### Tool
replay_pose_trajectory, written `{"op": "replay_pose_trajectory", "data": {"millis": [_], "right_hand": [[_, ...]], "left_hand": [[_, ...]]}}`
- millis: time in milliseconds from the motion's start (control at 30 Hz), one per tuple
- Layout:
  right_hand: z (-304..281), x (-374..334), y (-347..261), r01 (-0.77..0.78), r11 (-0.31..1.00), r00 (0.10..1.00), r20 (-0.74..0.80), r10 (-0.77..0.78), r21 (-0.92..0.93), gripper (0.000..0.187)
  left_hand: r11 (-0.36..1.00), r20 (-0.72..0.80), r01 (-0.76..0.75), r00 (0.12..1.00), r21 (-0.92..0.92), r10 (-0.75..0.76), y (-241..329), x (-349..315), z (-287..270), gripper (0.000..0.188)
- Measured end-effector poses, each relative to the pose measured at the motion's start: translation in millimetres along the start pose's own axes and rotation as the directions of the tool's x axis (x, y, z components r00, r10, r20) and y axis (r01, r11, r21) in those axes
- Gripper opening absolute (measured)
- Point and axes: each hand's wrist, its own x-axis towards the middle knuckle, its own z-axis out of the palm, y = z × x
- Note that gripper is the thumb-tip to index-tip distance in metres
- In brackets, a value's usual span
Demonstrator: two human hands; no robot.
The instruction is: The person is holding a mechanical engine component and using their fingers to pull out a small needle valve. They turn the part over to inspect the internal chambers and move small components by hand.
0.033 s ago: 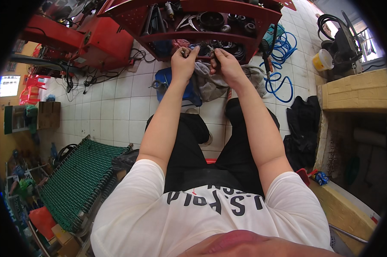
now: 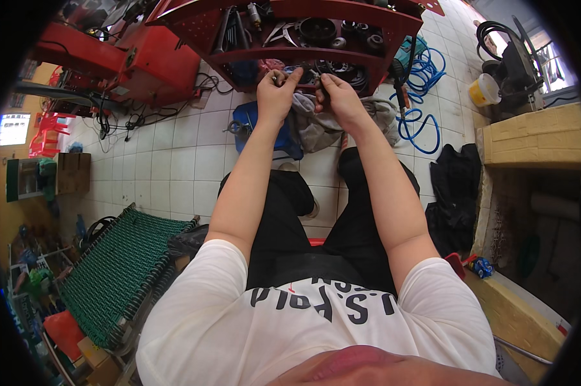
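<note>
Both arms reach forward to the front of a red metal tool cart [image 2: 274,53]. My left hand [image 2: 276,96] is closed with its thumb on top, and a small dark thing shows at its curled fingers, too small to name. Close beside it on the right, my right hand [image 2: 340,101] is also closed in a pinch; what it holds is hidden. Metal rings and round parts [image 2: 317,30] lie on the cart's upper shelf. Just below my hands are a grey cloth [image 2: 317,128] and a blue plastic container [image 2: 248,119].
A blue air hose [image 2: 425,132] coils on the tiled floor at the right, near a white and yellow bucket [image 2: 485,90]. Red machinery [image 2: 152,67] with loose cables stands at the left. A green woven cot [image 2: 126,264] is at the lower left, and black cloth [image 2: 456,193] lies at the right.
</note>
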Motion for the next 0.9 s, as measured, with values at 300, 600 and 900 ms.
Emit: {"op": "replay_pose_trajectory", "data": {"millis": [300, 600, 900], "right_hand": [[7, 0, -3, 0.036, 0.997, 0.999, 0.030, -0.038, 0.062, 0.032], [4, -1, 0, -0.020, 1.000, 0.999, -0.046, 0.020, -0.005, 0.034], [8, -1, 0, -0.031, 0.998, 0.999, -0.025, 0.033, 0.057, 0.034]], "left_hand": [[0.968, 0.022, -0.036, 0.999, 0.250, 0.032, -12, 5, -13, 0.044], [0.945, 0.142, -0.083, 0.989, 0.315, 0.039, 2, -5, 0, 0.041], [0.918, 0.020, 0.040, 0.998, 0.395, -0.052, -27, 8, -15, 0.033]]}}
